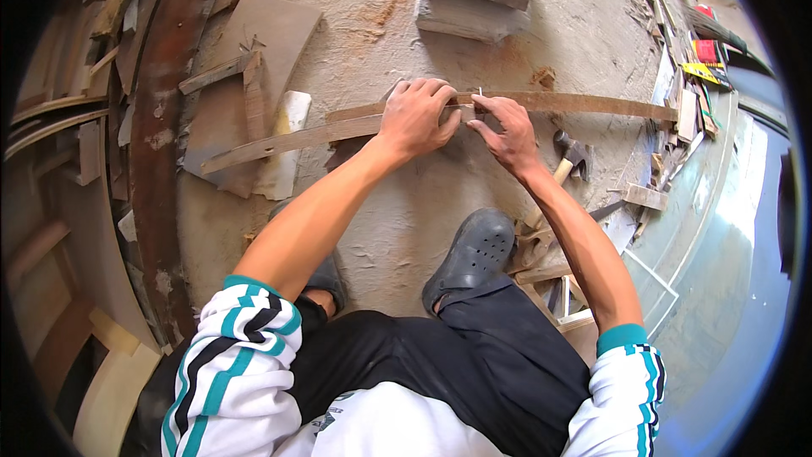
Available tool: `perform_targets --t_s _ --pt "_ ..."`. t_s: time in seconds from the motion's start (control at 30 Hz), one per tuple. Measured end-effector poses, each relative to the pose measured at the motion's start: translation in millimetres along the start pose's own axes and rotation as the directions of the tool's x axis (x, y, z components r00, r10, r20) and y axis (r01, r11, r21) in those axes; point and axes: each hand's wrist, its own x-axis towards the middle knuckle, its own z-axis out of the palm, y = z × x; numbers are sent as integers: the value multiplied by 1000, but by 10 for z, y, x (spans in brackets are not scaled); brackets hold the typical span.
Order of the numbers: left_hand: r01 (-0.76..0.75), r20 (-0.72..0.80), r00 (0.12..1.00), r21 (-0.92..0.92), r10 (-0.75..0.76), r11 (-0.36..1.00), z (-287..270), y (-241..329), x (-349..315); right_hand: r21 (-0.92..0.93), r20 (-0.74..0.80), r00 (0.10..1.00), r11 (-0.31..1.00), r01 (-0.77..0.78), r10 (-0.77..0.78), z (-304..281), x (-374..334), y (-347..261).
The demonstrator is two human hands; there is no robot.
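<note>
Head view: left hand (416,117) closed on a wooden strip (296,140) slanting out leftward; right hand (509,130) curled just beside it, whether pinching anything I cannot tell; second strip (592,103) extending rightward; hammer (576,155) near the right forearm

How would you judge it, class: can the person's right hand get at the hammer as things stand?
Probably yes: the hammer lies near the right hand, its head uncovered, though the hand seems busy at the wooden strips and the forearm hides part of the handle.
</note>
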Motion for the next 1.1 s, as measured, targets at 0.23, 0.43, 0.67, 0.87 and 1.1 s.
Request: perform_targets --t_s 0.23,0.43,0.67,0.87,1.1 --pt "39 48 998 34 -41 999 115 182 108 48 -50 999 999 -12 14 -59 -32 2" --pt "67 101 992 37 -71 997 74 198 126 373 -120 931 885 -278 343 -105 -46 -123" --pt "54 157 985 98 -69 994 73 223 140 539 53 782 641 -546 622 -68 -127 -265" --pt "-7 112 994 86 -3 996 154 166 89 483 43 750 644 -594 660 3 -113 -329" --pt "-40 97 995 87 32 995 161 184 91 433 -44 797 730 -528 603 67 -132 -329"
